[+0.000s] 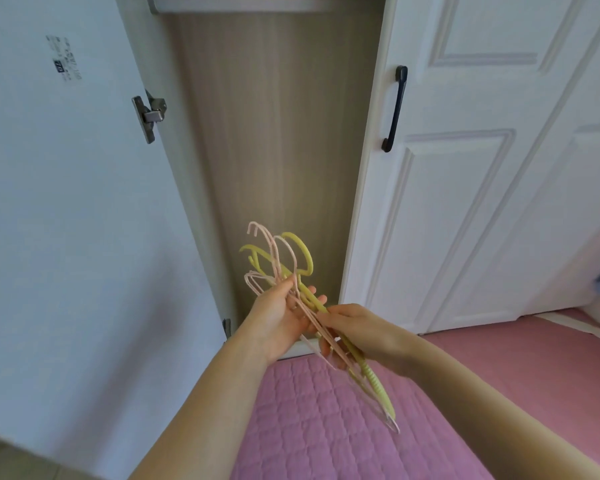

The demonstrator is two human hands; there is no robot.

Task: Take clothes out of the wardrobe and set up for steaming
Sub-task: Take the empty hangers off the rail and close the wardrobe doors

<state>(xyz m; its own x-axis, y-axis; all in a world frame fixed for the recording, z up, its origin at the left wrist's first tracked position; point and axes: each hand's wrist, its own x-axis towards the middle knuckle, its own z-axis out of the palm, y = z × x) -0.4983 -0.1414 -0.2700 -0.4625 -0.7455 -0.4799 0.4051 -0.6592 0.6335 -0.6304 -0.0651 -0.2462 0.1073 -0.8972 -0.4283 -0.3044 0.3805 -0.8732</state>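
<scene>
Both hands hold one bundle of empty clothes hangers in front of the open wardrobe, above the near edge of the pink quilted cover.

Left hand: palm turned up and toward the viewer, fingers curled loosely around the necks of the hangers just below their hooks. The thumb lies along the left side of the bundle.

Right hand: back of the hand facing up, fingers and thumb closed around the hanger bodies just below the left hand. The two hands are touching or nearly touching at the fingertips.

Hanger bundle:
- Pink hangers: thin, several in number; exact count cannot be told. Their hooks point up and to the left.
- Yellow-green hangers: thicker plastic, at least two. One hook curves to the right, one to the left.
- The lower ends of the bundle run down and to the right past the right hand, over the pink cover. A ribbed section of a yellow-green hanger shows there.

Wardrobe: the compartment behind the hangers shows a wood-grain back panel. The left door stands open, inner face visible, with a metal hinge at its edge and a printed label near the upper left. The right door is closed, white and panelled, with a dark bar handle along its left edge
</scene>
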